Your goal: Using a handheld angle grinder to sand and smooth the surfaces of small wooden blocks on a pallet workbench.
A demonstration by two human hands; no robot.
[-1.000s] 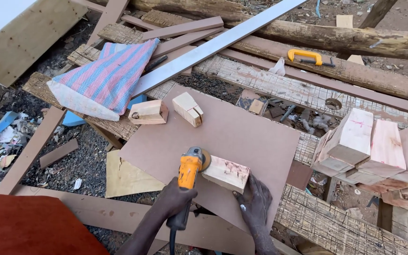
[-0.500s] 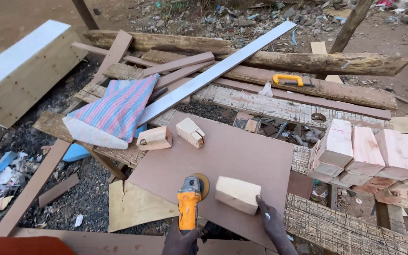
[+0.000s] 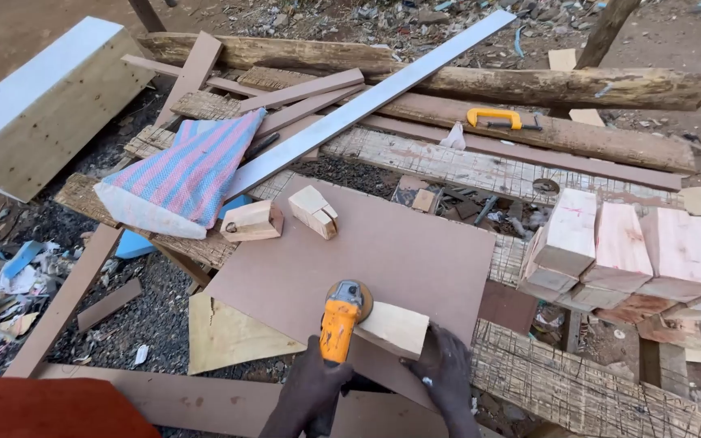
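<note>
- Since a second ago my view has tipped downward and both hands have slid toward 6 o'clock, the grinder and block staying together on the board.
- My left hand (image 3: 311,388), at 6 o'clock, is wrapped tight around the orange angle grinder (image 3: 339,328); its sanding disc (image 3: 352,295) touches the left end of the wooden block (image 3: 395,328).
- My right hand (image 3: 448,375), just right of that, presses down on the block's near corner, fingers curled over its edge.
- That block lies on the near edge of the brown hardboard sheet (image 3: 383,243), which rests tilted across rough planks.
- At 9 o'clock on the sheet's far corner sit two small wood offcuts (image 3: 251,221) (image 3: 313,211), near each other but apart.
- Toward 10 o'clock a striped pink-and-blue sack (image 3: 184,174) lies over the planks.
- At 3 o'clock a row of pale cut blocks (image 3: 618,247) stands side by side, touching.
- Farther, toward 12 o'clock, a long grey metal straightedge (image 3: 367,101) runs diagonally, and a yellow-handled tool (image 3: 496,118) lies on a plank before a rough log (image 3: 529,81).
</note>
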